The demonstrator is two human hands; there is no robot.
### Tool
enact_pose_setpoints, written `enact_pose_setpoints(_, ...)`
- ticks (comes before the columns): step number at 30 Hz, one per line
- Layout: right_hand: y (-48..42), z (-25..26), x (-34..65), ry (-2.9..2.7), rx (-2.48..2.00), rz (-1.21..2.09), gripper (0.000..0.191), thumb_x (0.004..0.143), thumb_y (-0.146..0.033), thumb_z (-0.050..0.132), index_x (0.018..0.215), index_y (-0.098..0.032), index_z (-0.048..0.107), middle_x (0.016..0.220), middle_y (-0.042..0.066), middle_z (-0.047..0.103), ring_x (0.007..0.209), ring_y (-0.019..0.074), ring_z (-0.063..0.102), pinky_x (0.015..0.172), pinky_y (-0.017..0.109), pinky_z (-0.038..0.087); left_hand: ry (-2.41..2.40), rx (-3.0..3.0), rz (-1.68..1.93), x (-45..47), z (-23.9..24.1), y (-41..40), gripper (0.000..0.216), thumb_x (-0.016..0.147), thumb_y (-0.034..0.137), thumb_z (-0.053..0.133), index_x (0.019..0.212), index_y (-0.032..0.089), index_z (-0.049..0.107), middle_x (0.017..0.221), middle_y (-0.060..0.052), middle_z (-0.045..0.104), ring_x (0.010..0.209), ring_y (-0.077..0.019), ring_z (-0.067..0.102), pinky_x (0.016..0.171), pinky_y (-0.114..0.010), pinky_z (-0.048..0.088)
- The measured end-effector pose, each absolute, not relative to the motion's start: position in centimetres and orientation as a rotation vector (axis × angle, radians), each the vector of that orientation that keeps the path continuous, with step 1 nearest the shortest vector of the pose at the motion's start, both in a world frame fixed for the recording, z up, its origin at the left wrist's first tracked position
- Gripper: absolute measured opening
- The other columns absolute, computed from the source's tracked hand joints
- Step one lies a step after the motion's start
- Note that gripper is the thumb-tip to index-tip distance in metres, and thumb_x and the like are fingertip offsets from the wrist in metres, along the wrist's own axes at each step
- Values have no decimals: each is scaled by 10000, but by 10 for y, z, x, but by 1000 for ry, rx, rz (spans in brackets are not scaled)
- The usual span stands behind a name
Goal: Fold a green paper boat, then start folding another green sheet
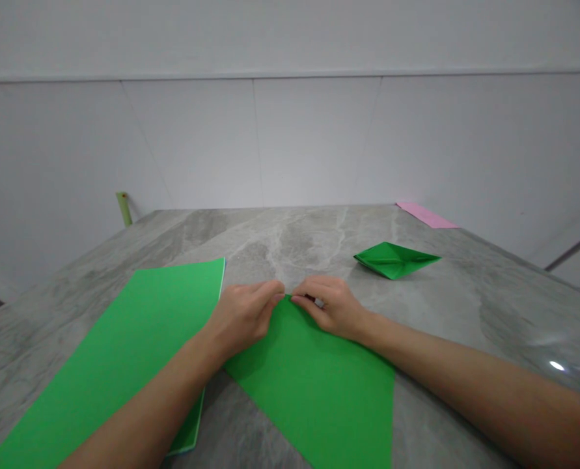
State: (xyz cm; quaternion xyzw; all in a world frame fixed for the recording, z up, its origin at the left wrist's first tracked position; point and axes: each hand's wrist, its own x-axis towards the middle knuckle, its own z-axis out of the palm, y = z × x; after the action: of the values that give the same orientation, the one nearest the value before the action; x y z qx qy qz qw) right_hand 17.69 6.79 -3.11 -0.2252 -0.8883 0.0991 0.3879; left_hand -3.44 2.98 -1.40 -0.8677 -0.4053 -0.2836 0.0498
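A green sheet of paper (pixel 319 384) lies on the grey marble table (pixel 489 306) in front of me, its far end coming to a point. My left hand (pixel 243 316) and my right hand (pixel 331 303) meet at that point, fingers curled and pinching the paper's tip from either side. To the left lies a stack of flat green sheets (pixel 138 339), partly under my left forearm. A folded green paper boat (pixel 394 259) rests on the table to the right, beyond my right hand.
A pink sheet (pixel 426 214) lies at the table's far right edge. A small green strip (pixel 123 207) leans against the white wall at the far left corner. The wall runs close behind the table.
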Motion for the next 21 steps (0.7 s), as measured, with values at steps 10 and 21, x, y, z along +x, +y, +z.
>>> enact_pose_setpoints(10, 74, -35, 178, -2341, -787, 310, 160, 919, -230, 564, 856, -169, 699, 791, 69, 720, 740, 188, 646, 696, 297, 467, -1489, -2426, -1004, -45, -15, 38, 190, 948, 203, 416, 846, 196, 576, 674, -5, 621, 583, -150, 574, 586, -263, 385)
enact_pose_setpoints(21, 78, -39, 180, -2443, -892, 276, 142, 908, -194, 571, 842, -168, 694, 801, 75, 713, 755, 198, 635, 707, 304, 452, -1902, -2283, -1125, -47, -7, 40, 190, 940, 221, 399, 800, 198, 526, 645, 4, 660, 490, -139, 558, 543, -259, 385)
